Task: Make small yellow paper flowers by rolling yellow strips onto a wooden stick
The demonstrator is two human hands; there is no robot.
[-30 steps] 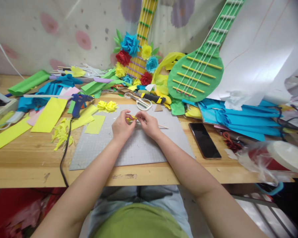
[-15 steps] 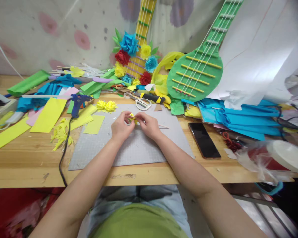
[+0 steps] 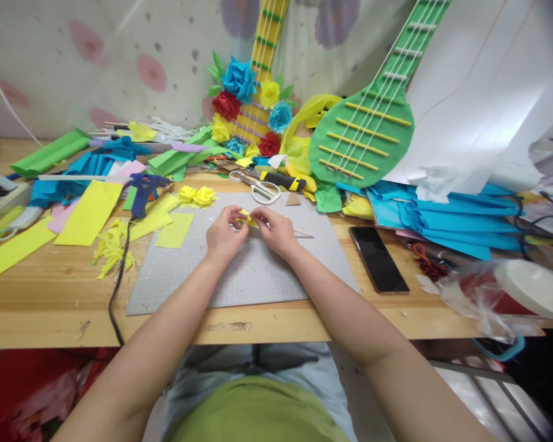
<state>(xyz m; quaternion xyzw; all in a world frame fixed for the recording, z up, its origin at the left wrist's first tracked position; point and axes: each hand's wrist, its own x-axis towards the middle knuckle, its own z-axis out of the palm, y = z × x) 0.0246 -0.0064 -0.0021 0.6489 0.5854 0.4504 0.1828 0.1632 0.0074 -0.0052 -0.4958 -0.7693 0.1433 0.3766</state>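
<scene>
My left hand [image 3: 225, 232] and my right hand [image 3: 275, 230] meet over the grey cutting mat [image 3: 258, 276]. Between their fingertips both pinch a small piece of yellow paper [image 3: 245, 217], mostly hidden by the fingers. A thin stick [image 3: 304, 234] lies on the mat just right of my right hand. Yellow paper flowers [image 3: 197, 196] rest at the mat's back left edge, and a flat yellow paper rectangle [image 3: 175, 231] lies left of my left hand. Behind my hands are white-handled scissors [image 3: 265, 192].
A blue glue gun [image 3: 142, 195] stands at the left, its cord running to the front edge. To the right lie a phone [image 3: 378, 260] and blue paper [image 3: 451, 215]. Green [image 3: 364, 144] and yellow [image 3: 253, 116] paper-covered stringed instruments lean at the back.
My hands stay almost in place, with the fingers shifting slightly on the yellow paper. The whole view has moved a tiny bit.
</scene>
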